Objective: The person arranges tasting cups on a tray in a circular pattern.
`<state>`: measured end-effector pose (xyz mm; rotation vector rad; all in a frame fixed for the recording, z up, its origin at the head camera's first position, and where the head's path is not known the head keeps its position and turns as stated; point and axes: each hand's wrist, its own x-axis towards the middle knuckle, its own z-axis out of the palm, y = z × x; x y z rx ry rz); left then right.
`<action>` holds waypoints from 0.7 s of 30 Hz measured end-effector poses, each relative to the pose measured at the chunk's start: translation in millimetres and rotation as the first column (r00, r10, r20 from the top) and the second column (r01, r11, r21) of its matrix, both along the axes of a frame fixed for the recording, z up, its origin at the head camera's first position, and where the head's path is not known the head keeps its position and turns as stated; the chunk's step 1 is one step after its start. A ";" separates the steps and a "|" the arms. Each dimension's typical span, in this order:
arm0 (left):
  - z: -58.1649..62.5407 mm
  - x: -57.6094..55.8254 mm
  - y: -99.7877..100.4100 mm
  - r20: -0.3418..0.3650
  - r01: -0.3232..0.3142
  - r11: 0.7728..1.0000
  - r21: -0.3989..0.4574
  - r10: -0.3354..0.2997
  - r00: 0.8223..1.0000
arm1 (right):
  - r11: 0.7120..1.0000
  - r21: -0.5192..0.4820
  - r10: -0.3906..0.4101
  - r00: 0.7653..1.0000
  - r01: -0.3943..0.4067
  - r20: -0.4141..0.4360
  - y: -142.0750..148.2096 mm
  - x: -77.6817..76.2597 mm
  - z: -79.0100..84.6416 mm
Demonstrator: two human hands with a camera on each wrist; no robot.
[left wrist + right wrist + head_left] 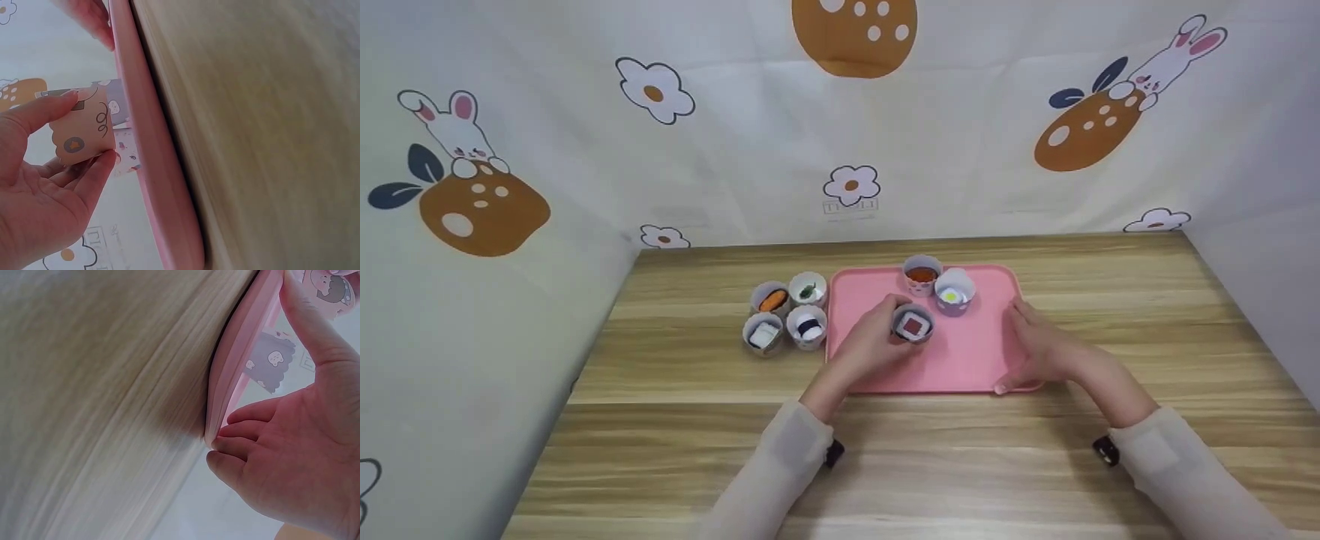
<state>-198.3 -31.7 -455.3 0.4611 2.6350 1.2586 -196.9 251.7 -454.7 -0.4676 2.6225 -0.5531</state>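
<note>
My left hand (876,341) holds a scalloped paper cup (84,129) between thumb and fingers, over the pink tray (960,360). Inside that cup lies a square sushi piece (913,325) with a dark red centre. Two more paper cups stand on the tray behind it: one with orange-red filling (922,276), one with a white and yellow piece (952,297). At the tray's right side is my right hand (1046,349), its fingers fairly straight against the rim and its thumb near the front corner. Whether the held cup's base touches the tray is hard to tell.
Left of the tray, several paper cups with sushi pieces (808,328) stand grouped on the wooden table (675,435). A printed cloth (750,150) with rabbits and flowers hangs behind the table and along its sides.
</note>
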 end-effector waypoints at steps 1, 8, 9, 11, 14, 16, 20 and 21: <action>-0.6 0.0 1.4 0.004 -0.002 1.000 -0.002 0.002 1.000 | 1.000 -0.003 0.000 1.000 0.000 -0.001 0.3 0.0 -0.2; -3.9 0.1 12.4 0.019 0.003 1.000 -0.021 -0.003 1.000 | 1.000 -0.020 0.002 1.000 -0.002 -0.003 1.7 -0.3 -0.2; -4.2 0.1 14.1 0.019 0.005 1.000 -0.020 -0.005 1.000 | 1.000 -0.018 -0.001 1.000 0.001 0.003 1.5 -0.4 -0.1; -4.5 0.3 17.8 0.025 0.006 1.000 -0.023 -0.005 1.000 | 1.000 -0.013 -0.002 1.000 0.002 0.009 1.6 -0.6 0.0; -5.2 1.1 23.4 0.038 0.002 0.999 -0.035 0.000 0.999 | 1.000 -0.010 -0.002 1.000 0.002 0.012 1.5 -0.5 0.2; -5.6 1.6 27.0 0.037 0.001 0.999 -0.045 0.000 0.999 | 1.000 -0.013 -0.002 1.000 0.003 0.010 2.0 -0.5 0.0; -5.9 2.3 33.6 0.021 0.013 0.997 -0.073 -0.012 1.000 | 1.000 -0.022 -0.007 1.000 0.008 0.017 2.1 -0.3 -0.5; -6.0 2.3 35.1 0.017 0.016 0.997 -0.078 -0.015 1.000 | 1.000 -0.022 -0.008 1.000 0.008 0.018 2.3 -0.4 -0.8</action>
